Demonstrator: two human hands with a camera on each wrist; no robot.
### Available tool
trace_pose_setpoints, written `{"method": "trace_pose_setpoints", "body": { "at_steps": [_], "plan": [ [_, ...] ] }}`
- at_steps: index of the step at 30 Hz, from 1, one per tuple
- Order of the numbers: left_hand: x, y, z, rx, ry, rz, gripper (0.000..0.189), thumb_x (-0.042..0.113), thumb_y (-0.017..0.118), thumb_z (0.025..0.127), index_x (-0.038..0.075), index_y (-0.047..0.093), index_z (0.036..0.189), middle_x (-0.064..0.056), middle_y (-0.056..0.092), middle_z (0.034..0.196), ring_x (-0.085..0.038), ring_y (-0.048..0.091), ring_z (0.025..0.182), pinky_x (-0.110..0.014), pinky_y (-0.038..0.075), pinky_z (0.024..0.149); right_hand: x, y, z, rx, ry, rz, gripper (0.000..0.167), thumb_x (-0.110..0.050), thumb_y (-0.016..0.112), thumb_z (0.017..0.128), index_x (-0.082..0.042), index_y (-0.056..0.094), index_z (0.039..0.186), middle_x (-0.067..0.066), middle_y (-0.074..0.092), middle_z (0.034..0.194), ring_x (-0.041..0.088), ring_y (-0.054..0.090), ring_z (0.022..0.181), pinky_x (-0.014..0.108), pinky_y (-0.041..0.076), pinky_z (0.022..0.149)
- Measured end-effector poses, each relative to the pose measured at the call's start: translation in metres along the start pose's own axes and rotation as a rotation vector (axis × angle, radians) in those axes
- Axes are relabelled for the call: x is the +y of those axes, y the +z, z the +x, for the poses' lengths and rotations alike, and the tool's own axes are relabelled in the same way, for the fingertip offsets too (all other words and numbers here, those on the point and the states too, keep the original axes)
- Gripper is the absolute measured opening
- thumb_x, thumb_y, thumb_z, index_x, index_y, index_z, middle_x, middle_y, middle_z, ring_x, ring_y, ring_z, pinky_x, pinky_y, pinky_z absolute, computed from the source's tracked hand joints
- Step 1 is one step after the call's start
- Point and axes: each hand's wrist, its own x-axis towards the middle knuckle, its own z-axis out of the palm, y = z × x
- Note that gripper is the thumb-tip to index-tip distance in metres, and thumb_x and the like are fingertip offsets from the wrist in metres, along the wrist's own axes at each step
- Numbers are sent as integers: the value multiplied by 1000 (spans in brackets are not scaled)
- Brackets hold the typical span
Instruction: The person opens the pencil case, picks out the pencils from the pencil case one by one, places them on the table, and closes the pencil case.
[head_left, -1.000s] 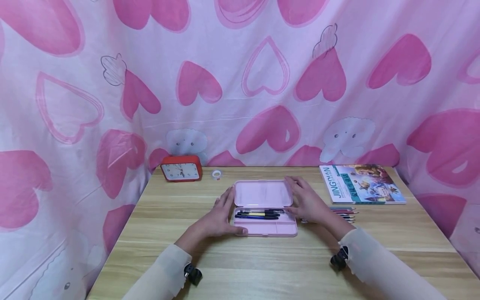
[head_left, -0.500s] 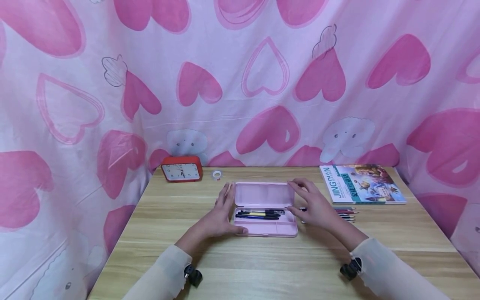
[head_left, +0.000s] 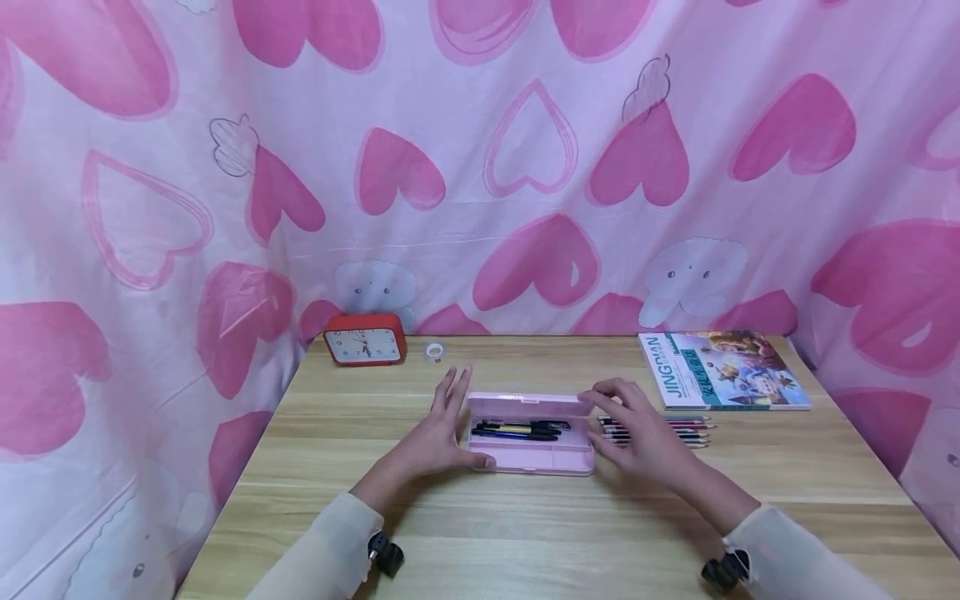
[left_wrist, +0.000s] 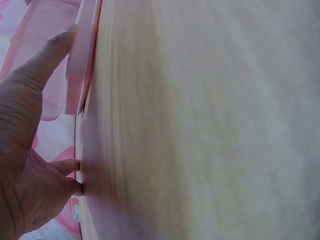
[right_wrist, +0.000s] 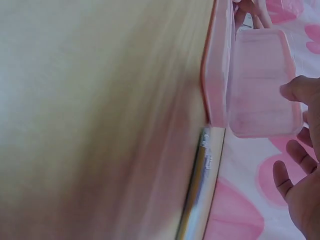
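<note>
A pink pencil case (head_left: 517, 457) sits on the table with several pens (head_left: 521, 429) in its back compartment. Its hinged lid (head_left: 528, 406) stands tilted up. Along the case's left side is my left hand (head_left: 431, 437), fingers stretched out, thumb on the front left rim. My right hand (head_left: 637, 429) holds the lid near its right corner; in the right wrist view one digit overlaps the inner face of the lid (right_wrist: 262, 82) while others lie beyond its edge. Just right of the case, partly behind that hand, lie several pencils (head_left: 693, 429).
A red alarm clock (head_left: 365, 342) stands at the back left, with a small roll of tape (head_left: 434, 352) beside it. At the back right lies a book (head_left: 723, 371). A pink heart-print curtain (head_left: 525, 208) hangs behind the wooden table (head_left: 525, 533).
The lid has swung up from lying back and leans toward the front. My right hand has moved right and slightly toward me with it. The left hand stays at the case.
</note>
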Motion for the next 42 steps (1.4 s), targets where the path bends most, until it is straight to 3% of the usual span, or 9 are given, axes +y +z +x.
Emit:
{"method": "trace_pose_setpoints", "body": {
  "at_steps": [6, 9, 11, 17, 21, 27, 33, 38, 42],
  "plan": [
    [-3, -2, 0, -3, 29, -24, 148, 65, 99, 72, 61, -13, 170, -12, -1, 187, -56, 43, 157, -71, 49, 120, -1, 7, -7, 57, -61, 93, 37, -13, 95, 87, -29, 80, 117, -1, 65, 132, 16, 53, 121, 31, 56, 91],
    [-3, -4, 0, -24, 20, -28, 142, 64, 99, 74, 64, -6, 169, -11, 4, 187, -56, 37, 160, -75, 46, 121, -3, 9, -8, 35, -52, 133, 30, -12, 92, 91, -32, 80, 110, 1, 64, 133, 18, 52, 123, 30, 55, 92],
    [-3, -5, 0, -50, 23, -12, 137, 65, 98, 75, 64, -1, 170, -9, 6, 187, -53, 32, 164, -76, 38, 127, -4, 10, -9, -14, -24, 152, 29, -13, 90, 94, -35, 79, 108, 1, 64, 135, 18, 52, 125, 32, 56, 93],
    [-1, -11, 1, -141, 93, 57, 114, 73, 84, 85, 35, 27, 176, -8, 23, 184, -43, 17, 172, -72, 7, 139, -4, 8, -2, -197, 41, 150, 26, -21, 88, 97, -44, 78, 105, -2, 65, 143, 21, 56, 133, 51, 53, 103],
    [2, -17, 2, -163, 103, 115, 97, 74, 74, 92, 24, 45, 169, -9, 36, 179, -47, 15, 172, -72, 7, 139, -4, 6, 8, -312, 107, 149, 26, -31, 90, 95, -44, 77, 114, -2, 63, 152, 28, 57, 143, 58, 45, 109],
    [6, -17, 3, -167, 66, 154, 93, 74, 78, 90, 24, 51, 164, -9, 39, 177, -45, 16, 173, -70, 10, 139, -5, 7, 17, -444, 192, 105, 63, -35, 93, 92, -39, 66, 149, -2, 60, 161, 30, 58, 150, 57, 44, 113],
    [12, -15, 3, -160, 45, 151, 97, 74, 80, 88, 23, 50, 164, -9, 38, 178, -42, 20, 172, -70, 14, 139, -3, 9, 20, -459, 217, 71, 81, -36, 96, 88, -34, 58, 159, -1, 63, 160, 29, 60, 146, 57, 44, 112],
    [18, -16, 4, -173, 44, 139, 94, 69, 84, 87, 22, 52, 161, -12, 34, 178, -42, 32, 166, -73, 24, 136, -2, 8, 23, -466, 218, 66, 86, -36, 97, 86, -29, 57, 161, 3, 64, 160, 31, 62, 144, 63, 46, 112],
    [19, -17, 5, -172, 30, 147, 92, 65, 87, 86, 23, 52, 160, -11, 32, 179, -43, 36, 163, -75, 31, 132, -4, 10, 25, -468, 232, 65, 87, -37, 98, 85, -29, 57, 161, 4, 62, 162, 33, 60, 148, 60, 46, 113]
  ]
}}
